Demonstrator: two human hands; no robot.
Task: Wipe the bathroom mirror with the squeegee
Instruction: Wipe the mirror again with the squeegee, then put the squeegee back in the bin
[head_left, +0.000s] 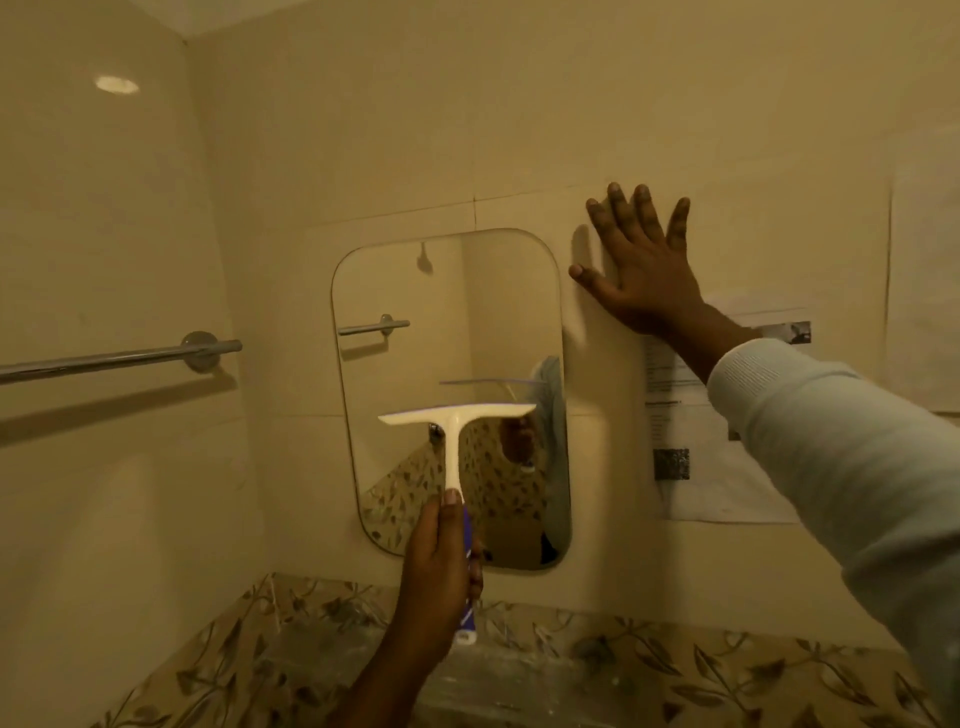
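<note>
Mirror: I saw the mirror (452, 338) hanging upright on the cream wall (519, 130). It had rounded corners and sat above a band of leaf-patterned tiles (675, 670).
Squeegee: the squeegee (453, 447) stood in front of the mirror's lower half, its white head level and spanning most of the glass towards the right edge. I could not tell whether the blade touched the glass.
Left hand: the left hand (441, 566) was wrapped round the squeegee's purple grip below the mirror's bottom edge, with the thumb lying up along the white stem.
Right hand: the right hand (639, 270) lay flat on the wall just beside the mirror's upper right corner, fingers spread and holding nothing.
Surroundings: a towel rail (119, 356) was on the left wall. A printed sheet of paper (701, 467) was stuck to the wall right of the mirror, partly hidden by the pale sleeve (831, 441).
</note>
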